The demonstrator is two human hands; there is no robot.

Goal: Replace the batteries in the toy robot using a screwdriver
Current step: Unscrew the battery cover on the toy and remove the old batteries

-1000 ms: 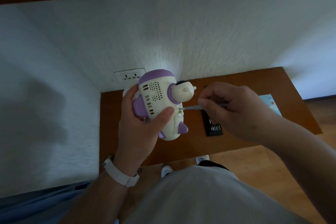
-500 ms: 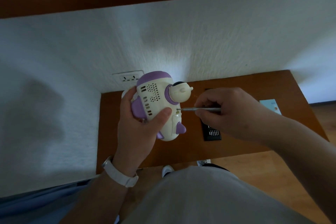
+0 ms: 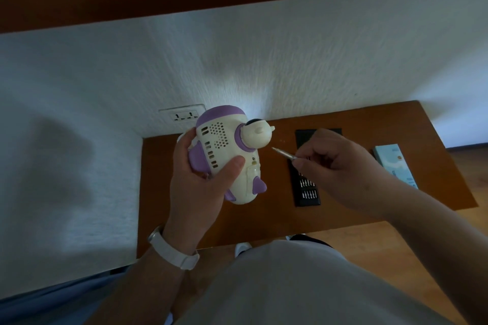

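Note:
My left hand [image 3: 200, 185] grips the white and purple toy robot [image 3: 229, 150] in the air above the wooden table [image 3: 264, 216], its back with speaker holes turned up toward me and my thumb lying across it. My right hand [image 3: 340, 166] pinches a thin silver screwdriver [image 3: 284, 153]. Its tip points left at the toy and hangs a short way off it, just below the toy's round head. The battery cover area [image 3: 253, 166] sits next to my thumb.
A black screwdriver bit case [image 3: 306, 192] lies open on the table, partly under my right hand. A light blue box [image 3: 396, 163] lies near the table's right edge. A wall socket [image 3: 184, 115] sits behind the toy. White walls close in at the left and back.
The screwdriver tip was against the toy's back; now my right hand has drawn it back to the right and clear of the toy. My left hand holds the toy as before.

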